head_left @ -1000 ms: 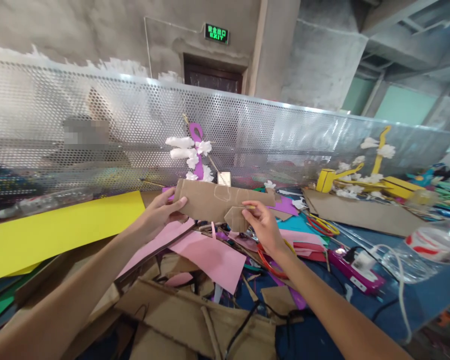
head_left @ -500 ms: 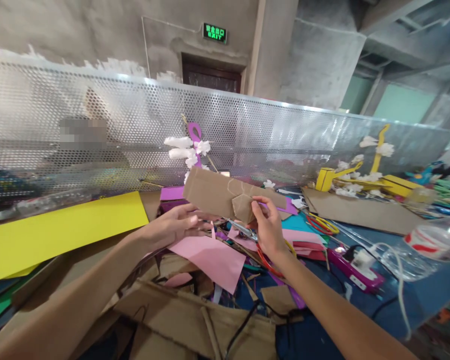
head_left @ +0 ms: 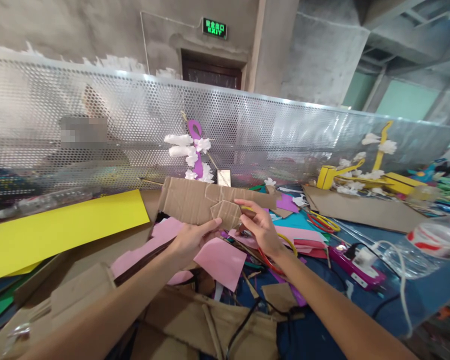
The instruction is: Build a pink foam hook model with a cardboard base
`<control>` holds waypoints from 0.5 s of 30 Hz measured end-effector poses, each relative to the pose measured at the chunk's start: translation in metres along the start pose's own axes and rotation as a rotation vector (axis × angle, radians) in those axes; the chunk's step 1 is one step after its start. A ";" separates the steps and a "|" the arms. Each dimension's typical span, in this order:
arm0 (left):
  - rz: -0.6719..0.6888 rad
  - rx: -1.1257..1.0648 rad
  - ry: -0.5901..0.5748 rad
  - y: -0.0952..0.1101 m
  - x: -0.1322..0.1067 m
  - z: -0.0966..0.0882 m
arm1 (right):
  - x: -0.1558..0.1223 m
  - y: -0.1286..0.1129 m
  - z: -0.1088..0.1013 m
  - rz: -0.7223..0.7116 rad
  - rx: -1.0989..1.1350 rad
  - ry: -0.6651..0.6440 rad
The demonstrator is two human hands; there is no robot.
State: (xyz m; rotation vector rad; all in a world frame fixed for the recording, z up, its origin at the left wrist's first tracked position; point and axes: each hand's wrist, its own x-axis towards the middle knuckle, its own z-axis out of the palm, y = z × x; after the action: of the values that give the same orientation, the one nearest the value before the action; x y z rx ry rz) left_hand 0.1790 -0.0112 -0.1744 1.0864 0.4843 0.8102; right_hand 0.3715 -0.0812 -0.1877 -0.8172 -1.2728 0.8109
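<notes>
A long brown cardboard strip with a small hexagonal flap at its lower edge is held up above the cluttered table. My left hand pinches the strip's lower edge just left of the flap. On the flap's right side, my right hand grips the cardboard with thumb and fingers. Pink paper sheets lie right below both hands.
A perforated metal screen runs across the back. A yellow sheet lies at left, cardboard scraps in front. A purple-and-white paper flower, a purple power strip, a plastic bottle and yellow paper models stand around.
My left hand let go of the strip's left end, dropped, then came back up to pinch the lower edge near the flap. The strip tilted and levelled again.
</notes>
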 end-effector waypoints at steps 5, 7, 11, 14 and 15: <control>-0.013 -0.014 -0.013 -0.006 0.002 -0.004 | 0.001 -0.003 -0.002 0.005 -0.088 0.054; -0.006 -0.013 -0.011 -0.007 0.002 -0.003 | 0.001 -0.005 -0.001 0.003 -0.079 0.055; 0.021 -0.021 0.023 -0.007 0.003 0.000 | 0.000 -0.007 0.000 0.008 -0.028 0.005; 0.059 -0.019 0.028 -0.006 0.001 0.003 | 0.000 -0.006 0.001 0.001 -0.038 0.033; 0.071 -0.017 0.033 -0.005 0.001 0.004 | 0.000 -0.006 0.001 -0.001 -0.041 0.039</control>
State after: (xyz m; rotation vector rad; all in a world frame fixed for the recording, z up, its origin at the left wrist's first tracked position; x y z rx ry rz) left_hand 0.1839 -0.0142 -0.1776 1.0810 0.4678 0.8942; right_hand 0.3711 -0.0843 -0.1827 -0.8612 -1.2586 0.7661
